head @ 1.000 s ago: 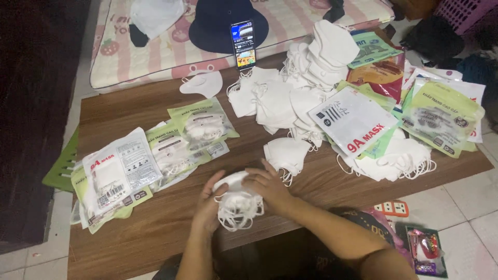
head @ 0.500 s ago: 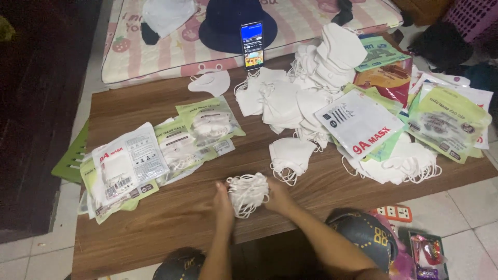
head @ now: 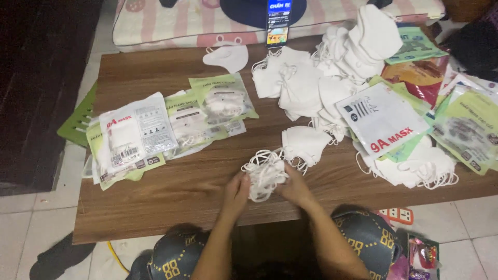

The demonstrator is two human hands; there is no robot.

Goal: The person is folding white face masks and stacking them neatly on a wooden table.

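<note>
A small stack of white face masks with tangled ear loops rests on the brown wooden table, near its front edge. My left hand presses the stack's left side and my right hand grips its right side. Just beyond the stack lies a single white mask. A large loose heap of white masks covers the far middle of the table. Sealed packets of masks lie in an overlapping row at the left.
Flat white and green packets and more masks crowd the right side. A phone stands upright at the far edge, one mask beside it. A pink striped cushion lies behind. My knees sit under the front edge.
Both hands have brought the mask stack down from in front of me onto the table and now squeeze it from both sides. The view has tilted slightly downward.
</note>
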